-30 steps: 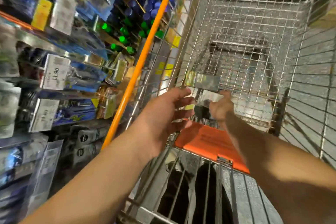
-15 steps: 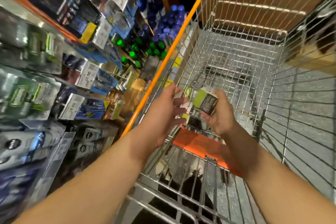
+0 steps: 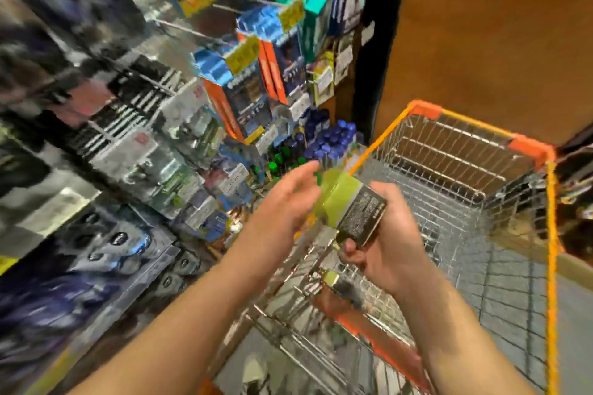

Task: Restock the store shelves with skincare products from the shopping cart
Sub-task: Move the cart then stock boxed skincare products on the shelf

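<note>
My right hand (image 3: pixel 390 247) grips a small skincare box (image 3: pixel 351 207), lime green on one face and dark with fine print on another, above the near end of the wire shopping cart (image 3: pixel 465 170). My left hand (image 3: pixel 285 202) is beside the box on its left, fingers straight and spread, tips close to the green face; motion blur hides whether they touch. A second small box (image 3: pixel 337 282) lies low in the cart by the orange child-seat flap (image 3: pixel 378 333). The store shelves (image 3: pixel 199 125) on the left are packed with boxed products.
Blue-capped bottles (image 3: pixel 327 138) and green-capped bottles (image 3: pixel 279 163) stand on a low shelf just left of the cart's orange rim. Yellow price tags (image 3: pixel 242 53) hang on the upper shelves. A dark post (image 3: pixel 375 42) and an orange-brown wall (image 3: pixel 497 26) rise behind the cart.
My right hand has lifted the box up out of the cart basket and my left hand has risen beside it. My view has swung upward toward the shelves.
</note>
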`<move>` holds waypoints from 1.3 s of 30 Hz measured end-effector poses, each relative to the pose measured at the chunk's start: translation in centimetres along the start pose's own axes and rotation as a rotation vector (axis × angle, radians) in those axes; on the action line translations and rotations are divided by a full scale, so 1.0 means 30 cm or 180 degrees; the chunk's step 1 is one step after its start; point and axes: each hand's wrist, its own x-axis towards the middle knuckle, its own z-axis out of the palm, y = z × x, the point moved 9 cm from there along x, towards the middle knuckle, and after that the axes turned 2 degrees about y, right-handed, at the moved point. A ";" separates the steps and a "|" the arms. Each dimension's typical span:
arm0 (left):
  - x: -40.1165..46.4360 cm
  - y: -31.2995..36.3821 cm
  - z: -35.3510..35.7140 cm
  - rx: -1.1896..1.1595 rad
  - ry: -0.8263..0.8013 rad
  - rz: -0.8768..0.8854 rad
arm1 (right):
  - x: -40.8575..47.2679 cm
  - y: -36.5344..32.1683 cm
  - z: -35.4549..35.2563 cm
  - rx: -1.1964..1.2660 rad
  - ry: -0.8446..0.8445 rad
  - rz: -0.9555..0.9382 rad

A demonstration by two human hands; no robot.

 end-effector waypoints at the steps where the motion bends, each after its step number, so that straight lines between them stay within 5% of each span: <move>1: -0.027 0.042 -0.036 0.0192 0.0000 0.0235 | -0.017 -0.010 0.055 -0.0076 -0.0107 0.0032; 6: -0.182 0.238 -0.201 0.1525 0.0154 0.1303 | -0.098 -0.022 0.368 -0.0041 -0.0994 0.0311; 20: -0.525 0.418 -0.809 0.2244 0.1279 0.1835 | -0.305 0.161 1.123 -0.1288 -0.2628 0.1026; 26: -0.674 0.404 -1.055 0.1471 0.2059 0.1602 | -0.396 0.223 1.354 -0.1852 -0.2758 0.0916; 34: -0.819 0.414 -1.245 0.0381 0.2739 0.1727 | -0.484 0.213 1.584 -0.2487 -0.2991 -0.0110; 39: -0.809 0.380 -1.322 -0.0849 0.2549 0.1594 | -0.529 0.182 1.686 -0.2499 -0.2890 -0.0605</move>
